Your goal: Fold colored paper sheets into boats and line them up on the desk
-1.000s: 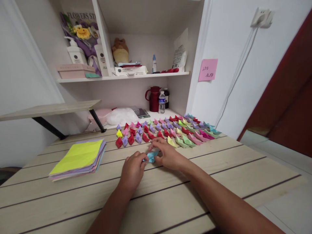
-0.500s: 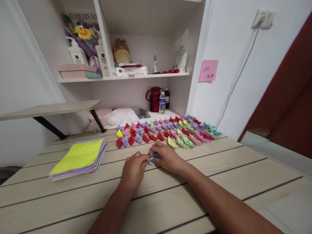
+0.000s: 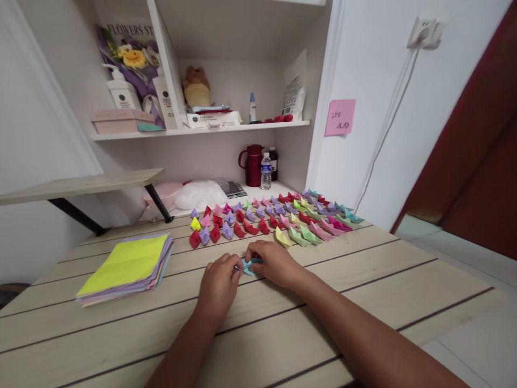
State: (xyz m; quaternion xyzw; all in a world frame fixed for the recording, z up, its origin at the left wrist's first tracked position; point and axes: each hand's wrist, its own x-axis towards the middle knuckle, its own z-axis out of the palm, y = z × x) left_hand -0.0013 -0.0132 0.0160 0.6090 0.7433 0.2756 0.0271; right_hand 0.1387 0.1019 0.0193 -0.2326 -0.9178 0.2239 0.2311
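Observation:
A small piece of folded blue paper [image 3: 249,267] is held between my two hands, just above or on the table. My left hand [image 3: 220,278] pinches its left end between thumb and fingers. My right hand [image 3: 273,262] grips the right side, its curled fingers hiding part of the paper. Beyond my hands, rows of folded paper boats [image 3: 250,227] in red, purple, pink, green, yellow and blue stand on the table. To the left lies a stack of coloured paper sheets [image 3: 125,264], bright yellow on top.
The slatted wooden table [image 3: 161,334] carries a small raised shelf [image 3: 92,183] on black legs at the left. Behind it, a white cabinet holds a red jug [image 3: 253,167], a water bottle [image 3: 265,172] and a white plastic bag [image 3: 200,195]. A pink note [image 3: 340,117] hangs on the wall.
The view has shifted slightly. Both hands stay on the blue paper, and the right fingers have changed position a little, leaving more of the paper's middle showing.

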